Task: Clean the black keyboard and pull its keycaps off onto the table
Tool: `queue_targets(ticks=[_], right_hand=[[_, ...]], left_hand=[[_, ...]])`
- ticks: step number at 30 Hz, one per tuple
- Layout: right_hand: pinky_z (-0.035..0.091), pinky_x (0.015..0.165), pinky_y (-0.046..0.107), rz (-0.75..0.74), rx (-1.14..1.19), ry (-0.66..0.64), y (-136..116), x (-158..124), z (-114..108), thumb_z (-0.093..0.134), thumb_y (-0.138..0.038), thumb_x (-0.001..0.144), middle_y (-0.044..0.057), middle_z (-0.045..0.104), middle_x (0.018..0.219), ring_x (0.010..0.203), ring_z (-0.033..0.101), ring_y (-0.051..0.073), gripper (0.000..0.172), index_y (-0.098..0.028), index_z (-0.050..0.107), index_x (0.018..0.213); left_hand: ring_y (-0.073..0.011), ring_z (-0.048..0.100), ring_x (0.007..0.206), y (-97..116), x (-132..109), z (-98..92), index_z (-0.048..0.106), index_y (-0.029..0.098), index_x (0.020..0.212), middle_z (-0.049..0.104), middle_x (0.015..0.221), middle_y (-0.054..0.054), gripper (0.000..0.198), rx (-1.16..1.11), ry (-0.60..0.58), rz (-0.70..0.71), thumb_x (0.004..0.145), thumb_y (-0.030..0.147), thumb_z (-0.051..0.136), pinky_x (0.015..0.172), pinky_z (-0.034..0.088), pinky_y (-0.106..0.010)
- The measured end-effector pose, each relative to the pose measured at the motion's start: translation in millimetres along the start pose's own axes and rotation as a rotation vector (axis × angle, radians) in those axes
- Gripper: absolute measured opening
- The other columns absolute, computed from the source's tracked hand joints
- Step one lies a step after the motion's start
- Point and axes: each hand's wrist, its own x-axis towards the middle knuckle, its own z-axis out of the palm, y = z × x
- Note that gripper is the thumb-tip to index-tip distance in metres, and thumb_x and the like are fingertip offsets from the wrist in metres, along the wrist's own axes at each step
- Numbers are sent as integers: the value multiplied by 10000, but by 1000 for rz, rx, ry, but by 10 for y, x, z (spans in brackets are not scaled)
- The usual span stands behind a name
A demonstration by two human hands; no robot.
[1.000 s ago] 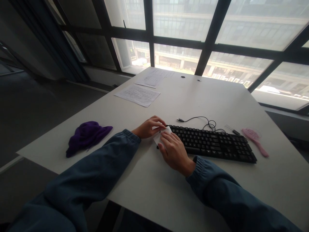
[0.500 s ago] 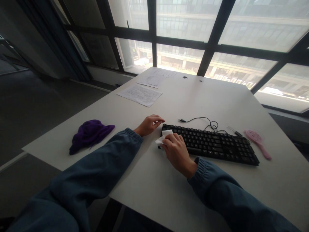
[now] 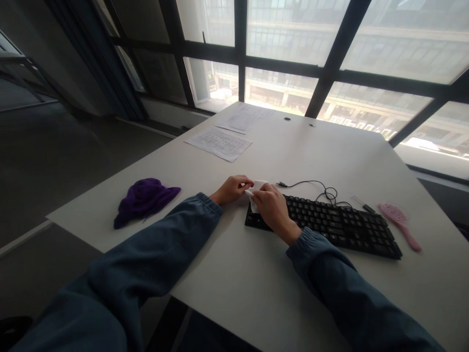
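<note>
A black keyboard [image 3: 337, 227] lies on the white table [image 3: 256, 283], its cable [image 3: 311, 185] coiled behind it. My right hand [image 3: 271, 210] rests over the keyboard's left end, fingers closed on a small white tissue [image 3: 256, 188]. My left hand [image 3: 232, 189] is just left of it, fingers curled and pinching the same tissue at its near edge. Both arms wear blue sleeves.
A purple cloth [image 3: 144, 199] lies bunched at the table's left edge. A pink hairbrush [image 3: 399, 219] and a thin dark tool [image 3: 362, 204] sit right of the keyboard. Printed papers [image 3: 219, 142] lie at the far side, below large windows.
My right hand has lifted the tissue from the keyboard's front left corner to its back left corner, and my left hand has closed in to pinch it. The view shifted slightly left.
</note>
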Motion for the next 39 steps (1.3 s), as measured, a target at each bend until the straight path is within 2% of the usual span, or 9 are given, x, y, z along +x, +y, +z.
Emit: queue_targets(ticks=[7,13,19,23,26,31,35,39], right_hand=[[394,811,317,17,-72,-42,16,-12,21,587,-281,979,64,659,968,936,560,216,154,-213,710,916],[397,843,324,8,-67,-52,25,-11,30,585,-302,980,67,659,1007,975,555,224,161,-219,720,947],[403,852,332,-9,-69,-50,23,-28,2,552,-261,988,78,655,1005,968,552,225,165,-203,705,966],[408,859,334,-20,-58,-15,28,-70,-14,534,-252,997,73,654,994,953,549,223,177,-207,704,969],[411,866,338,-23,-48,4,40,-105,-25,538,-283,1003,73,658,994,957,546,225,191,-212,713,978],[403,862,356,-25,-71,-8,38,-191,-76,560,-301,994,70,659,985,962,540,233,184,-210,707,933],[400,841,351,-42,-72,-42,3,-260,-114,548,-274,996,67,658,948,927,538,225,200,-200,689,874],[401,855,354,-44,-60,-22,-8,-257,-102,536,-273,1002,73,658,981,957,538,230,188,-211,712,987]], left_hand=[[-141,621,791,-19,0,10,729,141,870,713,882,-44,223,54,-37,15,906,270,550,740,485,-246],[-168,659,912,51,-3,-42,743,132,985,722,992,-80,299,-104,1,10,949,366,562,738,508,-243],[-141,642,827,96,-31,-79,747,151,1096,688,989,-85,297,-109,-105,163,916,371,661,698,519,-238],[-177,643,931,140,-39,-131,751,180,1099,686,1005,-100,247,-22,-119,312,910,324,681,836,539,-308],[-181,647,930,170,-46,-167,770,193,1010,690,976,-94,173,31,-144,385,892,303,706,874,533,-322],[-175,645,911,194,-69,-173,768,197,895,698,940,-88,145,92,-145,376,916,301,668,854,527,-301],[-189,631,921,249,-81,-188,761,191,869,697,943,-100,169,74,-246,355,914,323,665,886,511,-325],[-184,612,879,253,-83,-175,780,199,978,661,931,-94,226,94,-203,313,919,381,660,844,503,-315]])
